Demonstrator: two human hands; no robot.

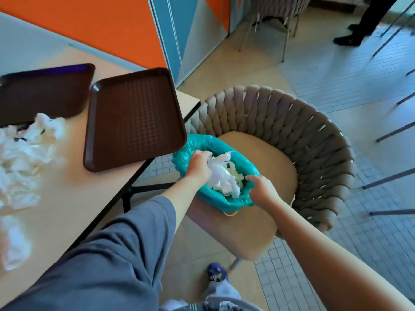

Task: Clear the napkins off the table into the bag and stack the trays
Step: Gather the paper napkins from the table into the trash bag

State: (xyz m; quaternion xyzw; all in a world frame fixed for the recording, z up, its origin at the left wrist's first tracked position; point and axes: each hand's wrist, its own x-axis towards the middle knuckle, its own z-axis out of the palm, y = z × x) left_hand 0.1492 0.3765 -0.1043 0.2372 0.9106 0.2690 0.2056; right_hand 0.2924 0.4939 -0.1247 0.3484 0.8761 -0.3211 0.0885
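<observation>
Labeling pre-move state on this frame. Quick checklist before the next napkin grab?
1. Bag mouth open: ok, right hand grips the rim.
2. Bag supported: ok, sits on the chair seat.
3. Left hand free of napkins: cannot tell, it is in the bag among them.
4. Table cleared: not ok, napkins remain.
5. Trays stacked: not ok, two lie side by side.

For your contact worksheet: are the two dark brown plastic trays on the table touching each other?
Apart. The head view shows a strip of bare tabletop between the left tray and the right tray.
</observation>
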